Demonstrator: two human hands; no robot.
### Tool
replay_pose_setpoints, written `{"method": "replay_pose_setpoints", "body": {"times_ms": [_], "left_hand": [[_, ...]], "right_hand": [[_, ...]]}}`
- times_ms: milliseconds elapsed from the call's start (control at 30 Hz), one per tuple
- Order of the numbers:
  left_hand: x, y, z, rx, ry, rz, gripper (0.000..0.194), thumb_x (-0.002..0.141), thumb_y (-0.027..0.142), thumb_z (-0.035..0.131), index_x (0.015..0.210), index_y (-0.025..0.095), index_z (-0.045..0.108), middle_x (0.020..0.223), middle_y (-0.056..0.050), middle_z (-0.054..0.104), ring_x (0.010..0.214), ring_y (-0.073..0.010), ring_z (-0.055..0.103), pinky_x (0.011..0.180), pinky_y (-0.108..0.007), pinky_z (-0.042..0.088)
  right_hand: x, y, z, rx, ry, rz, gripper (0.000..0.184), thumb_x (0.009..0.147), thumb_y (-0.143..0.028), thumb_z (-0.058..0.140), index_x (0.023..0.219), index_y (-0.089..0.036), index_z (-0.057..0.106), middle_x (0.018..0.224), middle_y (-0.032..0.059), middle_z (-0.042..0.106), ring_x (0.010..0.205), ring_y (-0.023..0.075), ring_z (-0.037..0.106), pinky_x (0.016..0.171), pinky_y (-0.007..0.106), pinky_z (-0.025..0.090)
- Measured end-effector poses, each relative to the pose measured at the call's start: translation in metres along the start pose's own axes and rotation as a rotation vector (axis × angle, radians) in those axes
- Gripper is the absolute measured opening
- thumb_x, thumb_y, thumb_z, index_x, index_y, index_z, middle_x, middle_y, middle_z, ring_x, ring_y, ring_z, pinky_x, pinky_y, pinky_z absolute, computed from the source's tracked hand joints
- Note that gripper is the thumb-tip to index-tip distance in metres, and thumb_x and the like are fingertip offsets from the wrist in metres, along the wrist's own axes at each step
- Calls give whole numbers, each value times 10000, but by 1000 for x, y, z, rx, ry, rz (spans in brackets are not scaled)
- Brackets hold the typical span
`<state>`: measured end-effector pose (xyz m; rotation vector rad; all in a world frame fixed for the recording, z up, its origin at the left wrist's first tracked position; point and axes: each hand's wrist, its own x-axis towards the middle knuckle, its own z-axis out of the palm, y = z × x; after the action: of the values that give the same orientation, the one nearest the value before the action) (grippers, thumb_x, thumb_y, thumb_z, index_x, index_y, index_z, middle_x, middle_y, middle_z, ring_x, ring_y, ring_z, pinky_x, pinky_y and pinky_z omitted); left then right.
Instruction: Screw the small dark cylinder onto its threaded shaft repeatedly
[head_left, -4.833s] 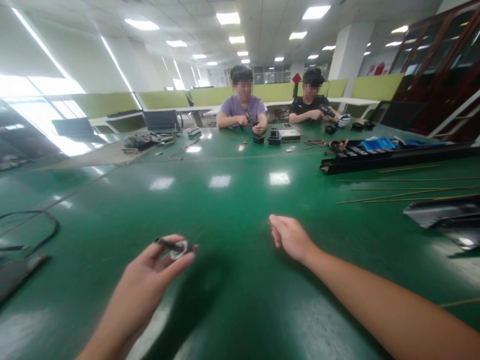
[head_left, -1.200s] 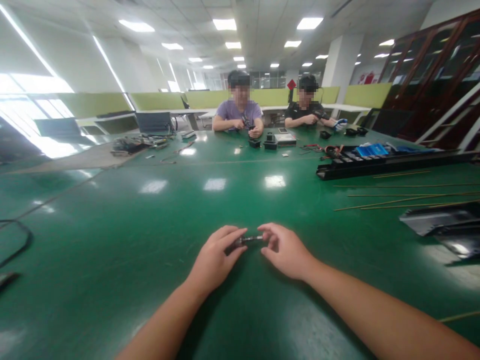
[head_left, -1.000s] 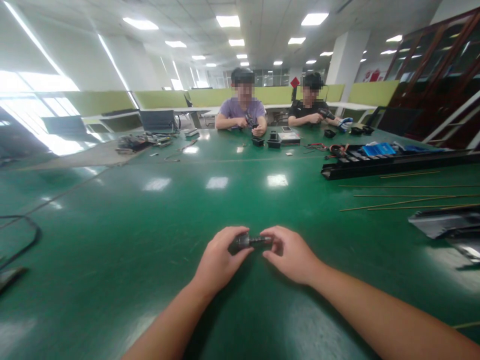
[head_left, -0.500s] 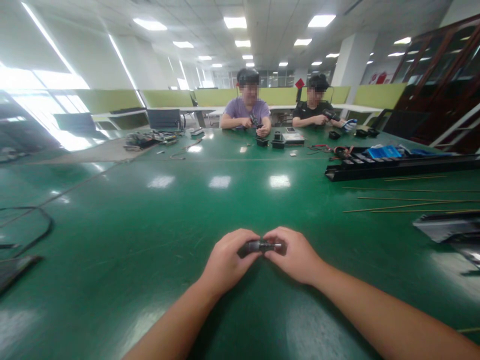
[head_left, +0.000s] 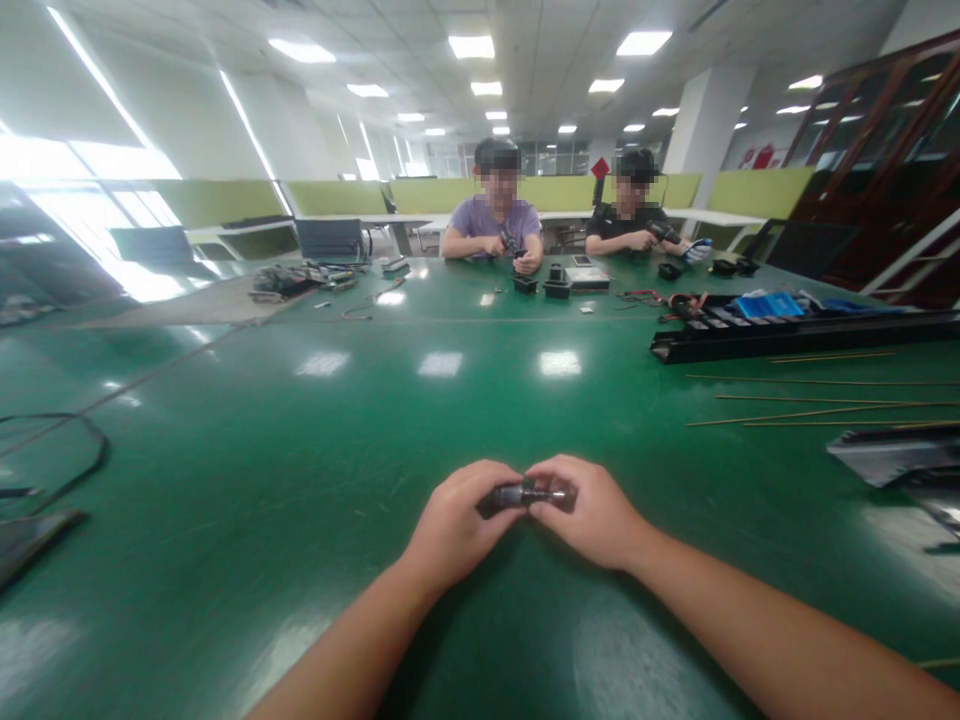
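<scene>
Between my hands lies a small dark cylinder (head_left: pixel 513 495) with a narrower, shiny right end that looks partly see-through; its exact kind I cannot make out. My left hand (head_left: pixel 456 518) has thumb and fingers closed round the dark left part. Curled round the narrower end, my right hand (head_left: pixel 600 515) grips it between thumb and fingers. The thumbs and fingertips of both hands almost meet at the middle of the cylinder. It lies crosswise, low over the green tabletop (head_left: pixel 360 430). My palms hide both ends in part.
Thin brass-coloured rods (head_left: pixel 810 411) lie at the right, near a long black channel (head_left: pixel 795 336) with a blue packet (head_left: pixel 772 304). Two people (head_left: pixel 495 220) work across the table, dark housings before them. A black cable (head_left: pixel 97 455) lies at the left.
Both hands keep their hold on the small cylinder. Only a very slight shift of the hands and the view shows.
</scene>
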<state>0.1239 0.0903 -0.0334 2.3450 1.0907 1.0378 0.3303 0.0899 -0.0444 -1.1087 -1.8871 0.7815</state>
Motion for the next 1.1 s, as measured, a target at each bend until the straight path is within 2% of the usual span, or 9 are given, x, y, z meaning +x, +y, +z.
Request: {"method": "replay_pose_setpoints", "body": {"times_ms": [400, 1100], "left_hand": [[-1, 1, 2, 20, 3, -15, 168, 832, 208, 699, 995, 225, 662, 976, -14, 692, 905, -167, 640, 840, -283, 485], [-1, 3, 2, 35, 8, -9, 142, 840, 201, 675, 982, 208, 677, 973, -47, 697, 900, -186, 648, 835, -305, 512]], "right_hand": [[-1, 0, 0, -20, -45, -23, 173, 791, -158, 684, 940, -215, 749, 871, 28, 698, 806, 173, 639, 732, 278, 482], [3, 1, -4, -47, -71, -10, 164, 799, -159, 690, 925, -225, 771, 875, 25, 720, 806, 171, 645, 722, 273, 467]]}}
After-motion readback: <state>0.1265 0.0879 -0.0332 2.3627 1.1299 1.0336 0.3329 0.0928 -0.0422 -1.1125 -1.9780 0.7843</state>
